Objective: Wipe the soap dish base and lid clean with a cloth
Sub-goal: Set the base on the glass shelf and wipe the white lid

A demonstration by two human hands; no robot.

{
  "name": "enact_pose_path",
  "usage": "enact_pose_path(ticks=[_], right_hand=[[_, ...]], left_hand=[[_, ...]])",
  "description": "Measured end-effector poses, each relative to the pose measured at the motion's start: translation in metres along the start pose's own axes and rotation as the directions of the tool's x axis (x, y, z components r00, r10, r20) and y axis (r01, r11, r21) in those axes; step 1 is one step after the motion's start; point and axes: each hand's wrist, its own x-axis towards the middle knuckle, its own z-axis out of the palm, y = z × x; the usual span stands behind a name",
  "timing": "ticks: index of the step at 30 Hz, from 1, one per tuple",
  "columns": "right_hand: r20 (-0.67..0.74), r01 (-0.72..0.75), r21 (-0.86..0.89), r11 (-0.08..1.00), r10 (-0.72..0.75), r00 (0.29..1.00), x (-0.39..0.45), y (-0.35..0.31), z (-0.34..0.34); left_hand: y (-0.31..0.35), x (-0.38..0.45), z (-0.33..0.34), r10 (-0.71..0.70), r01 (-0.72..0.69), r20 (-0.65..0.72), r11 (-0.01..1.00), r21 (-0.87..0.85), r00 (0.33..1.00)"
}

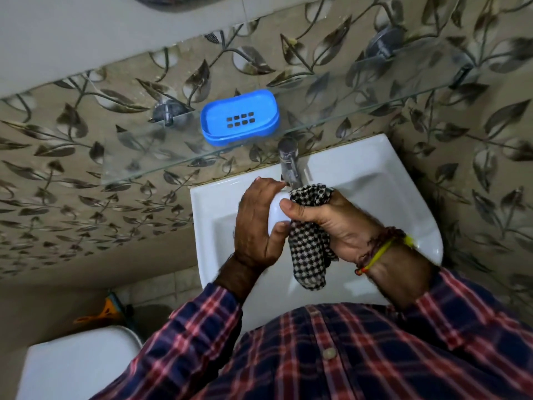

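The blue soap dish base, with drain slots in its floor, rests on the glass shelf above the sink. Over the basin, my left hand grips a pale whitish lid; only a small part of it shows between my fingers. My right hand is closed around a black-and-white checked cloth, with its thumb pressed against the lid. The cloth's loose end hangs down below my hand.
A white sink lies under my hands, with a chrome tap just behind them. Leaf-patterned tiles cover the wall. A white toilet tank is at lower left, and an orange object lies on the floor beside it.
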Motion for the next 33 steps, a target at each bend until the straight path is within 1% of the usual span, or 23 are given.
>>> enact_pose_path(ticks=[2, 3, 5, 7, 8, 10, 12, 13, 15, 17, 18, 20, 21, 23, 24, 25, 26, 27, 28, 29, 31, 32, 33], right_hand=[[-0.028, 0.023, -0.122, 0.992, -0.026, 0.999, -0.001, 0.004, -0.004], [-0.033, 0.021, -0.143, 0.99, -0.026, 0.999, -0.002, 0.004, -0.006], [-0.046, 0.01, -0.114, 0.993, -0.015, 0.999, -0.001, 0.005, -0.006], [-0.044, 0.019, -0.053, 0.998, -0.021, 0.999, 0.002, 0.004, -0.002], [-0.019, 0.034, -0.047, 0.998, -0.035, 0.999, 0.003, 0.005, -0.001], [0.06, 0.083, -0.099, 0.992, -0.078, 0.995, 0.002, 0.004, -0.001], [0.122, 0.13, -0.192, 0.973, -0.108, 0.987, 0.0, 0.0, -0.003], [0.151, 0.159, -0.24, 0.958, -0.125, 0.981, -0.001, -0.002, -0.005], [0.224, 0.247, -0.33, 0.911, -0.178, 0.958, -0.002, -0.002, -0.007], [0.289, 0.347, -0.444, 0.826, -0.234, 0.928, -0.001, 0.004, -0.006], [0.314, 0.39, -0.522, 0.759, -0.254, 0.915, -0.001, 0.008, -0.005], [0.343, 0.439, -0.697, 0.567, -0.275, 0.898, -0.002, 0.02, -0.005], [0.331, 0.433, -0.768, 0.472, -0.287, 0.899, -0.004, 0.027, -0.004], [0.293, 0.428, -0.837, 0.341, -0.381, 0.877, -0.008, 0.037, 0.0], [0.29, 0.45, -0.842, 0.297, -0.455, 0.842, -0.009, 0.04, 0.002], [0.294, 0.475, -0.842, 0.256, -0.521, 0.801, -0.008, 0.04, 0.005], [0.295, 0.489, -0.843, 0.224, -0.566, 0.769, -0.007, 0.038, 0.007], [0.285, 0.487, -0.847, 0.213, -0.591, 0.755, -0.005, 0.036, 0.009], [0.254, 0.471, -0.85, 0.237, -0.599, 0.76, -0.004, 0.033, 0.009], [0.206, 0.445, -0.845, 0.297, -0.587, 0.783, -0.003, 0.029, 0.008], [0.145, 0.391, -0.806, 0.444, -0.492, 0.858, -0.003, 0.023, 0.003], [0.163, 0.374, -0.793, 0.481, -0.425, 0.891, -0.002, 0.022, 0.001], [0.203, 0.368, -0.786, 0.497, -0.355, 0.913, -0.002, 0.02, -0.002]], left_hand=[[0.004, -0.002, 0.002, -0.101, 0.098, -0.028, 0.992, -0.085, 0.994], [0.007, -0.005, 0.003, -0.157, 0.154, -0.02, 0.981, -0.118, 0.987], [0.013, -0.008, 0.006, -0.288, 0.285, 0.01, 0.942, -0.178, 0.958], [0.018, 0.0, 0.007, -0.433, 0.421, 0.02, 0.862, -0.281, 0.901], [0.019, 0.006, 0.006, -0.478, 0.457, 0.017, 0.828, -0.324, 0.878], [0.02, 0.016, 0.001, -0.492, 0.469, 0.032, 0.806, -0.361, 0.87], [0.02, 0.022, -0.002, -0.491, 0.479, 0.075, 0.789, -0.385, 0.868], [0.021, 0.023, -0.002, -0.512, 0.502, 0.091, 0.764, -0.406, 0.854], [0.026, 0.026, 0.001, -0.593, 0.573, 0.126, 0.669, -0.473, 0.795], [0.03, 0.03, 0.001, -0.684, 0.633, 0.129, 0.565, -0.529, 0.718], [0.032, 0.032, 0.0, -0.747, 0.67, 0.125, 0.492, -0.556, 0.653], [0.035, 0.039, -0.004, -0.87, 0.724, 0.165, 0.266, -0.637, 0.465], [0.035, 0.042, -0.006, -0.901, 0.744, 0.196, 0.179, -0.644, 0.387], [0.037, 0.05, -0.011, -0.937, 0.793, 0.23, 0.076, -0.605, 0.265], [0.037, 0.054, -0.012, -0.942, 0.795, 0.235, 0.05, -0.605, 0.238], [0.039, 0.058, -0.014, -0.944, 0.786, 0.235, 0.039, -0.617, 0.232], [0.04, 0.061, -0.016, -0.942, 0.781, 0.232, 0.046, -0.623, 0.241], [0.041, 0.063, -0.018, -0.932, 0.782, 0.253, 0.05, -0.621, 0.261], [0.042, 0.063, -0.019, -0.918, 0.786, 0.27, 0.07, -0.614, 0.292], [0.043, 0.06, -0.02, -0.903, 0.792, 0.278, 0.103, -0.602, 0.329], [0.044, 0.05, -0.017, -0.862, 0.804, 0.288, 0.201, -0.56, 0.417], [0.046, 0.045, -0.016, -0.858, 0.806, 0.286, 0.217, -0.551, 0.426], [0.047, 0.042, -0.015, -0.869, 0.811, 0.293, 0.185, -0.555, 0.398]])
